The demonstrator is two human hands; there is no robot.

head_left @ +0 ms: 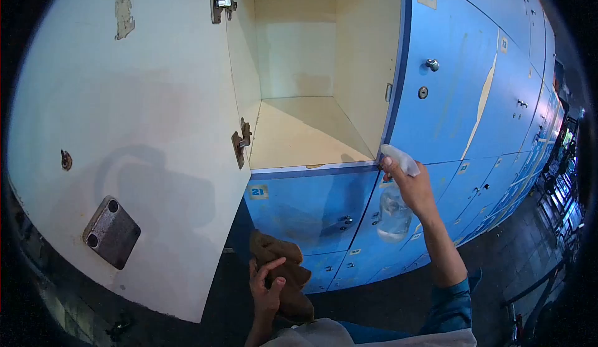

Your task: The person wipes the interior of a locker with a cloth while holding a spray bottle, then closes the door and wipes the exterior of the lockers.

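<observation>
A clear spray bottle point(394, 213) with a white trigger head hangs upright from my right hand point(414, 188), whose fingers wrap round its neck at the front right corner of an open locker point(299, 129). Lower down, a brown cloth point(289, 291) is bunched in my left hand point(268, 288), below the locker door marked 21 point(299, 204). The open locker's white door point(156, 135) stands swung out to the left, its inner face showing.
Blue locker doors run off to the right, the nearest marked 12 point(445, 73) with a round knob point(431, 65). Metal hinges point(242, 141) join the open door to its frame. A metal plate point(112, 232) sits low on that door. Dark floor point(498, 266) lies at lower right.
</observation>
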